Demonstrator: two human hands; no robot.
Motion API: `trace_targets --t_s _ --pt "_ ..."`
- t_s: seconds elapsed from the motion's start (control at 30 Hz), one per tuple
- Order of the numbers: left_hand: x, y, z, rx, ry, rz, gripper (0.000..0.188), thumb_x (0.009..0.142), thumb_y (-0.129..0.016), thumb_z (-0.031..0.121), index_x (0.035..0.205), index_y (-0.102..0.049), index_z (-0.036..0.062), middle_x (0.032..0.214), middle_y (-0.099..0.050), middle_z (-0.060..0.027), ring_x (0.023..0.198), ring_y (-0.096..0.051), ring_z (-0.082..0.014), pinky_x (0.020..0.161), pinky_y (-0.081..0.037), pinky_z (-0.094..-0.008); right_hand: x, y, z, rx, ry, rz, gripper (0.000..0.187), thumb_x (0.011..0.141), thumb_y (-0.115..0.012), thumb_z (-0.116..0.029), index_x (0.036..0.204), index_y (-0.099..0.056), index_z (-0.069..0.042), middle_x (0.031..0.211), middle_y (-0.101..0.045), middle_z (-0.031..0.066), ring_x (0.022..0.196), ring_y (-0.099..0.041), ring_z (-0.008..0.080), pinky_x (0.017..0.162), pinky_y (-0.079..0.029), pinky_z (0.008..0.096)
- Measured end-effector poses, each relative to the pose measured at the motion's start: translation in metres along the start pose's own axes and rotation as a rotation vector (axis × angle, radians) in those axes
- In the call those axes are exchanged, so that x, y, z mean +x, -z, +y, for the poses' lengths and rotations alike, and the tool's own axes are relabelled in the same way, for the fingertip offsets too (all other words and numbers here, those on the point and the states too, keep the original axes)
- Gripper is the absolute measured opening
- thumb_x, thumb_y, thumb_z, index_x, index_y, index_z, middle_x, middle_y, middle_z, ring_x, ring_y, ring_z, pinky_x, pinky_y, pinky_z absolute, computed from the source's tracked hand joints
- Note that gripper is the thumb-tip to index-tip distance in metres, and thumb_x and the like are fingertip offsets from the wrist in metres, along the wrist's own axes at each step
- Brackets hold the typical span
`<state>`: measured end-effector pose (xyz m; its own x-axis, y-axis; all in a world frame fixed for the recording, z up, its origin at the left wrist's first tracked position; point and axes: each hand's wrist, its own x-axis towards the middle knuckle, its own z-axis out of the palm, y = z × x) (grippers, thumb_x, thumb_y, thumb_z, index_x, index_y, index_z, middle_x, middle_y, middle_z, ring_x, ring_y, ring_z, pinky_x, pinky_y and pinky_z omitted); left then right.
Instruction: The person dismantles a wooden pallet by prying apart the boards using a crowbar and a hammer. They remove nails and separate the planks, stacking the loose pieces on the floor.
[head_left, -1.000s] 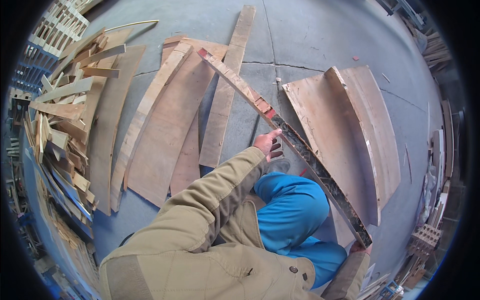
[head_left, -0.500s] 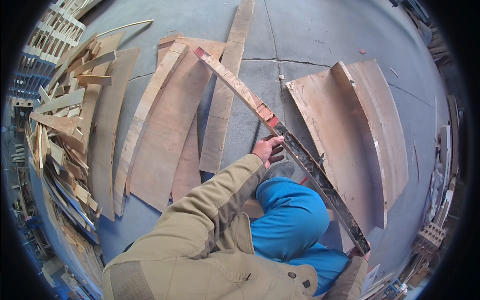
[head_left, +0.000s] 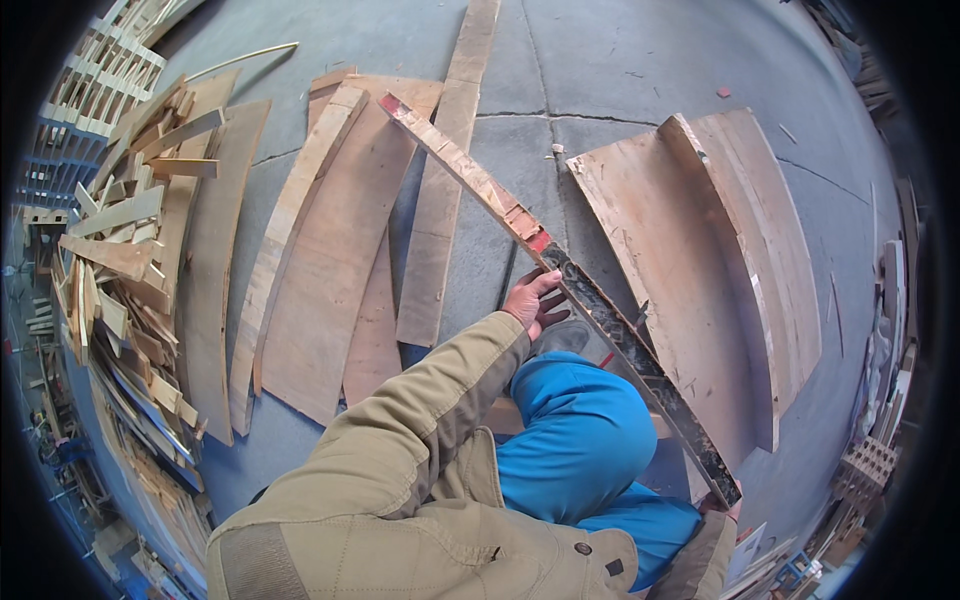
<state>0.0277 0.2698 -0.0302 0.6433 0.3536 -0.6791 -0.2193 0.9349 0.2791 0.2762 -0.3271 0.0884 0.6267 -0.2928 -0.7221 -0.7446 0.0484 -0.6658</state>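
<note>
A long wooden plank [head_left: 465, 172] slants across the middle, far left to near right. Its far half is bare wood with red patches, and its near half is dark and stained. Around its middle my left hand [head_left: 532, 300] is closed, thumb on the edge and fingers partly beneath. My right hand [head_left: 735, 507] grips the near right end, mostly hidden behind the plank and the sleeve. Beyond the plank's left side lie a wide plywood panel [head_left: 335, 260] and a long board [head_left: 440, 225]. Right of it rests another plywood panel [head_left: 655, 240] with an upright beam [head_left: 728, 250] along it.
A heap of wood scraps [head_left: 125, 260] rises at the left beside a leaning panel [head_left: 215, 290]. Stacked pale slats [head_left: 105, 75] stand at the far left. Cracks run through the concrete floor [head_left: 620, 60]. More timber [head_left: 868, 465] lines the right edge.
The view has shifted very slightly, so the boards and panels sit a little differently in it. Both hands keep the same hold on the plank.
</note>
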Motion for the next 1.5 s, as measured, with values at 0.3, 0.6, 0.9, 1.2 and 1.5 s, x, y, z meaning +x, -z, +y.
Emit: trace_targets --t_s 0.3,0.6,0.9,1.2,1.5 --pt "0.025 -0.012 0.019 -0.045 -0.032 -0.019 0.035 0.091 -0.076 0.034 0.117 -0.067 0.0125 0.121 -0.067 -0.0086 0.117 -0.060 -0.0276 0.102 -0.047 -0.0564 -0.021 -0.005 -0.010 -0.238 -0.237 -0.177 0.042 0.088 -0.058 -0.055 0.062 -0.056 -0.022 0.046 -0.042 -0.0035 0.033 -0.033 0.0126 0.031 -0.022 0.0281" --pt "0.092 -0.038 0.120 0.085 -0.205 0.100 0.090 0.088 -0.079 0.048 0.156 -0.033 0.0105 0.163 -0.021 -0.0238 0.152 -0.017 -0.0456 0.112 -0.030 -0.0721 -0.074 -0.185 0.026 -0.039 -0.202 -0.239 0.034 0.092 -0.055 -0.047 0.070 -0.060 -0.021 0.049 -0.040 -0.0042 0.037 -0.028 0.0111 0.035 -0.023 0.0262" --pt "-0.012 -0.024 0.050 0.330 0.018 -0.130 0.087 0.091 -0.076 0.040 0.155 -0.032 0.0003 0.155 -0.039 -0.0225 0.144 -0.038 -0.0415 0.110 -0.038 -0.0663 -0.138 -0.261 0.046 0.094 -0.196 -0.251 0.029 0.095 -0.058 -0.046 0.079 -0.064 -0.022 0.055 -0.049 -0.0066 0.038 -0.029 0.0064 0.035 -0.023 0.0211" --pt "-0.136 -0.128 0.027 0.440 -0.004 -0.419 0.067 0.092 -0.075 0.042 0.139 -0.048 0.0030 0.139 -0.055 -0.0141 0.130 -0.054 -0.0342 0.103 -0.048 -0.0585 -0.247 -0.252 -0.012 0.043 0.047 -0.754 0.023 0.102 -0.054 -0.034 0.105 -0.063 -0.013 0.085 -0.072 0.0044 0.055 -0.061 0.0116 0.037 -0.042 0.0221" --pt "-0.248 -0.094 0.051 0.226 -0.111 -0.166 0.040 0.095 -0.071 0.030 0.123 -0.062 0.0025 0.111 -0.069 -0.0120 0.095 -0.072 -0.0284 0.077 -0.063 -0.0494 -0.393 -0.222 0.045 -0.192 0.452 -0.943 0.027 0.102 -0.059 -0.030 0.104 -0.058 -0.003 0.075 -0.065 0.0074 0.054 -0.060 0.0123 0.045 -0.049 0.0270"
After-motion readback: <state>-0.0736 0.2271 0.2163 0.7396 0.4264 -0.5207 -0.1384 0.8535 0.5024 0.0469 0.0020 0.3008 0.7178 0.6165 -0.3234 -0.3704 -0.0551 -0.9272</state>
